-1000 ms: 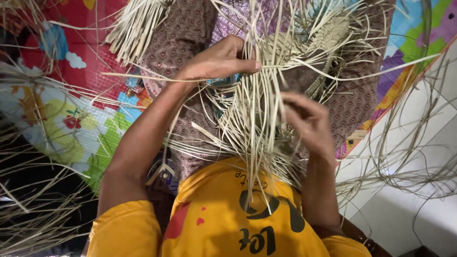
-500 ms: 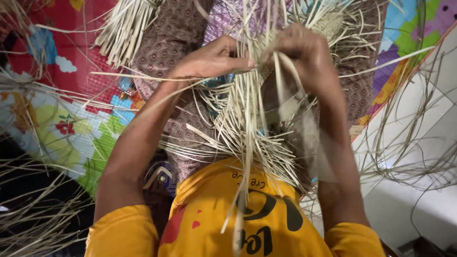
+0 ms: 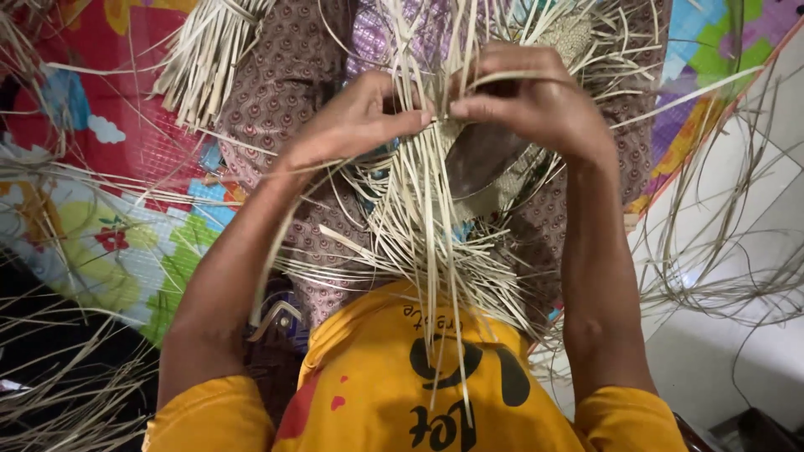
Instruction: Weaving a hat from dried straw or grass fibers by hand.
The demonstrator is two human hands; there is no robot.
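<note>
Biggest thing under me is the bright play mat [image 3: 126, 243], red, yellow, green and blue patches, spread over the floor on my left and showing again as a strip at top right. To the right of it is pale tiled floor [image 3: 729, 335], w/ loose thin strands curling across it. Over my lap lies brown patterned cloth [image 3: 285, 92], and beside it a purple patterned bit near the top centre. My yellow shirt [image 3: 377, 393] w/ dark lettering fills the bottom middle.

On the lap, approx. centre of view, sits the woven straw piece [image 3: 435, 226]: a dense fan of pale flat strips, loose ends sticking out in all directions, many hanging down toward my shirt. Part of a flat woven panel shows under my right hand, in shadow. A separate bundle of cut strips [image 3: 201, 59] lies at upper left, apart from the work.

My left hand [image 3: 356, 121] comes in from the left, fingers pressed together and pinching strips at the top of the fan. My right hand [image 3: 536, 100] meets it from the right, fingers curled and pinching a few strips too; fingertips of both hands almost touch. Can't tell exactly how many strips each grips, too tangled.
</note>
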